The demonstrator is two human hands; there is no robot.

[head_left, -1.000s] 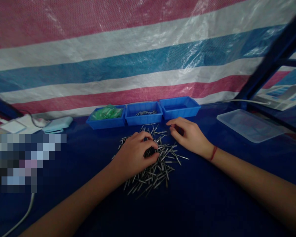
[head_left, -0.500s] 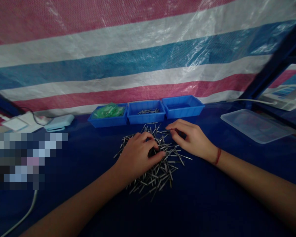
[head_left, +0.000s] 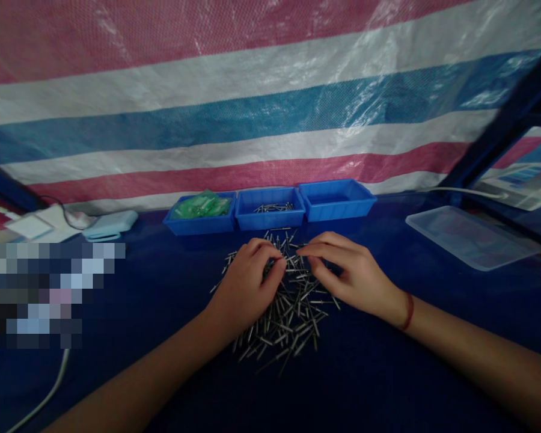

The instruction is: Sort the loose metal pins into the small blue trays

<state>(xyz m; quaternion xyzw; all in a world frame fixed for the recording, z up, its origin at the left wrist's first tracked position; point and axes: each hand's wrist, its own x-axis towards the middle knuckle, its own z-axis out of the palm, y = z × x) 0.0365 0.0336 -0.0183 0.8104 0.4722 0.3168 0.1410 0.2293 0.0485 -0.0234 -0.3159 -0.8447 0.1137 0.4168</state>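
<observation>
A loose pile of blind rivets point(head_left: 293, 313), silvery with thin pins, lies spread on the dark blue tabletop. Over the pile's left side is my left hand point(head_left: 252, 279), its thumb and index finger closed together above the rivets. Anything small between those fingertips is hidden. My right hand point(head_left: 349, 270) reaches in from the right, fingers stretched toward the pile's upper part and the thumb apart from them. No rivet shows clearly in it. Its fingertips are close to my left fingertips.
Behind the pile stand three blue bins: the left bin point(head_left: 198, 225) with green plastic bags, the middle bin point(head_left: 270, 219) with some rivets, and the right bin point(head_left: 338, 207). A translucent lid point(head_left: 473, 237) lies at right. A light blue case point(head_left: 112, 224) and a white cable point(head_left: 56, 385) are at left.
My right hand has moved left and slightly nearer me, over the rivets. My left thumb and index finger have closed together. The view has shifted slightly.
</observation>
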